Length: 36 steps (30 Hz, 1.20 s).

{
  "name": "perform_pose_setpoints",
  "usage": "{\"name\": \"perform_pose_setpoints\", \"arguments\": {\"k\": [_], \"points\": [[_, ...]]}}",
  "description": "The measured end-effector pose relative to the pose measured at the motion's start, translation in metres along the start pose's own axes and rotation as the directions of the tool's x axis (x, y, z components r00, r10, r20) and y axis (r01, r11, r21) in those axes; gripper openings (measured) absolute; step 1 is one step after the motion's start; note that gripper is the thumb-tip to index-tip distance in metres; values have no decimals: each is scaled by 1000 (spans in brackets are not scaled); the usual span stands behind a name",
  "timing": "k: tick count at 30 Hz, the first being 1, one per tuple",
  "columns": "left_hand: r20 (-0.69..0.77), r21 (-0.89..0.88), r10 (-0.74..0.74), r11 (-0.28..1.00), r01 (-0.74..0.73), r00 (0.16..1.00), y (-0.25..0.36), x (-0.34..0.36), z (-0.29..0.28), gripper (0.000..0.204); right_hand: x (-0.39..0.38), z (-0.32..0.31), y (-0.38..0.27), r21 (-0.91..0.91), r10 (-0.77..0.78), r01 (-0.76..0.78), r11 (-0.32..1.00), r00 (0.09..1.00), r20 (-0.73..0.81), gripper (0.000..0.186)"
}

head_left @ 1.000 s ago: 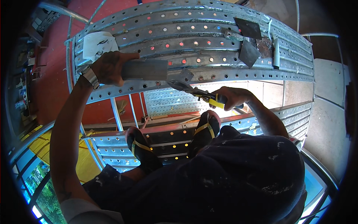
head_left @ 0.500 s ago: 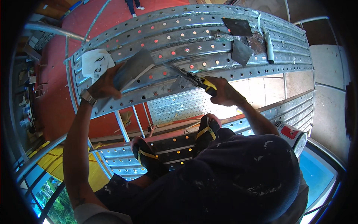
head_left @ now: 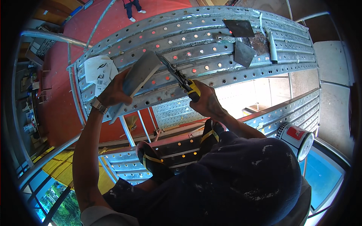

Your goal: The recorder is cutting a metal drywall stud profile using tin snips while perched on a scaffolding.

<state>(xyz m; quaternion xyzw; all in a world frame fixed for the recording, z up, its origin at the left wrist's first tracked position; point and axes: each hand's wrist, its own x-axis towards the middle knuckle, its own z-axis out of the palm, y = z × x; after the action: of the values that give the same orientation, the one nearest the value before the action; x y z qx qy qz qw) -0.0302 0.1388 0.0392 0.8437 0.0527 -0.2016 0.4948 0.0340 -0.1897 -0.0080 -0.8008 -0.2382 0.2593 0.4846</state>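
A bent grey sheet-metal piece [head_left: 143, 71] is held above the perforated scaffold planks, with my left hand [head_left: 113, 90] closed on its lower left part. My right hand [head_left: 205, 98] grips tin snips [head_left: 176, 74] by their yellow-and-black handles. Their jaws point up and left, at the upper right corner of the metal piece; whether the blades are around its edge I cannot tell. Behind my left hand lies a white printed sheet [head_left: 98, 69]. Two dark flat offcuts, one farther back [head_left: 239, 28] and one nearer [head_left: 244, 53], rest on the planks to the right.
A narrow metal strip [head_left: 272, 47] lies beside the offcuts. A white and red bucket [head_left: 296, 138] stands at my right. Between the work planks and the lower plank [head_left: 177, 148] under my feet is a gap. Below, a person [head_left: 132, 8] stands on the red floor.
My right hand and the tin snips have moved left, bringing the jaws up to the metal piece. My left hand and the piece have shifted slightly right. The person below appears lower in view.
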Motion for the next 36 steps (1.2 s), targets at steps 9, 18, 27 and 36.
{"name": "perform_pose_setpoints", "arguments": {"k": [9, 18, 27, 36], "points": [[17, 57, -6, 998, 5, 1000, -2, 2, 5, 107, 0, 3, 2, -2, 6, -6, 1000, 1000, -28, 35], [77, -109, -47, 993, 55, 996, -5, -1, -4, 106, 11, 9, 28, 466, 98, -307, 830, 902, 421, 31], [470, -288, -100, 922, 259, 877, -23, -2, 10, 109, 7, 1, 1, 460, 166, -341, 820, 910, 379, 32], [182, -215, -151, 958, 189, 972, -4, -1, -5, 114, 11, -32, 16, -360, -162, 68, 930, 958, -237, 64]]}}
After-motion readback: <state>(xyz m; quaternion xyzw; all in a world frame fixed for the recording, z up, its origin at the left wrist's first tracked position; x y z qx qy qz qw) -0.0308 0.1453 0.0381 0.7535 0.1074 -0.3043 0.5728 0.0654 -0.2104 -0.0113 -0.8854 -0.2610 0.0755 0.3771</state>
